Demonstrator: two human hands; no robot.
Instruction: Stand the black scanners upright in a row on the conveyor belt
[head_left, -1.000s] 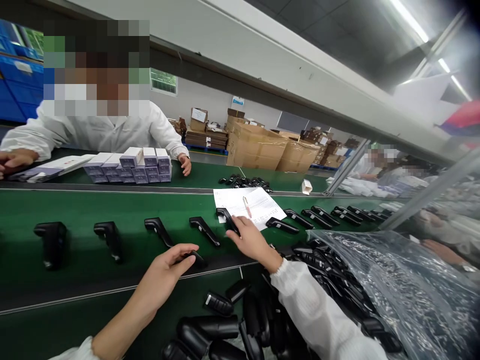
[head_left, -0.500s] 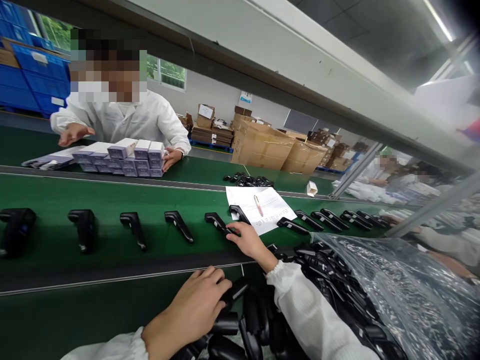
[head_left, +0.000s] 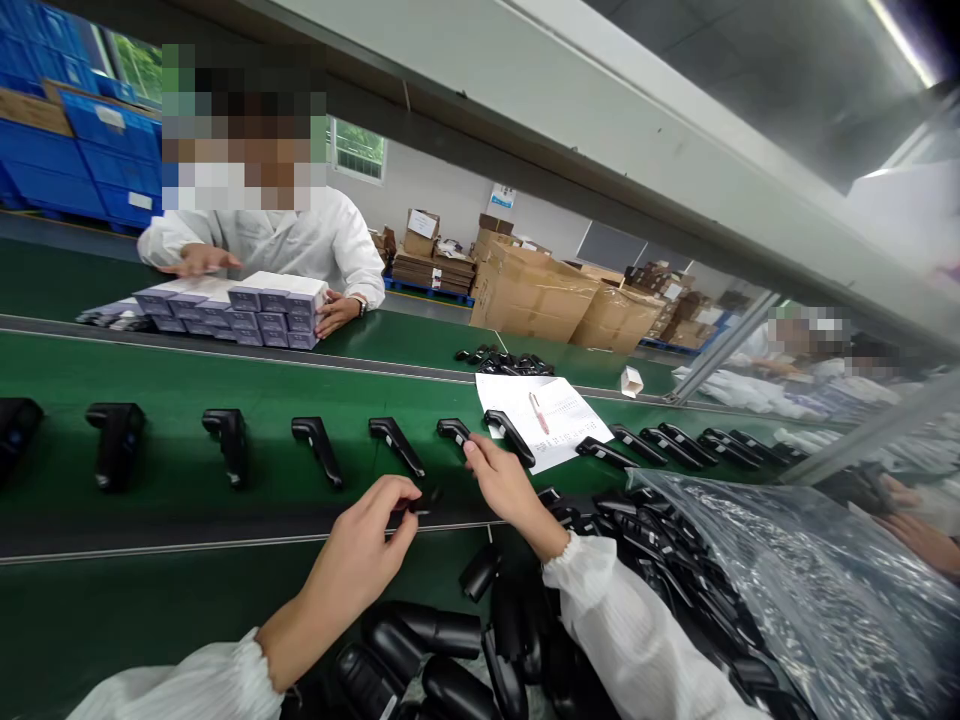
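My right hand (head_left: 510, 485) reaches over the green conveyor belt (head_left: 225, 380), its thumb and fingers closed at the lower end of a black angled, pistol-shaped housing (head_left: 453, 430). Left of it lies a similar black housing (head_left: 396, 445) on the belt. My left hand (head_left: 364, 540) is over the belt's near edge, fingertips pinching a small dark part (head_left: 424, 502) that is blurred. Below my hands is a heap of loose black housings (head_left: 450, 690). Another black housing (head_left: 510, 438) rests partly on a printed sheet (head_left: 566, 400) with a pen (head_left: 538, 412).
A clear plastic bag (head_left: 810, 560) lies beside more black parts (head_left: 675, 560) at right. Across the belt a person in white handles stacked small boxes (head_left: 274, 300). An overhead beam (head_left: 600, 130) and a slanted post (head_left: 724, 345) frame the station. Other workers sit at far right.
My left hand has risen from the heap to the belt edge, now with a small dark part. The row of housings has shifted left relative to my right hand.
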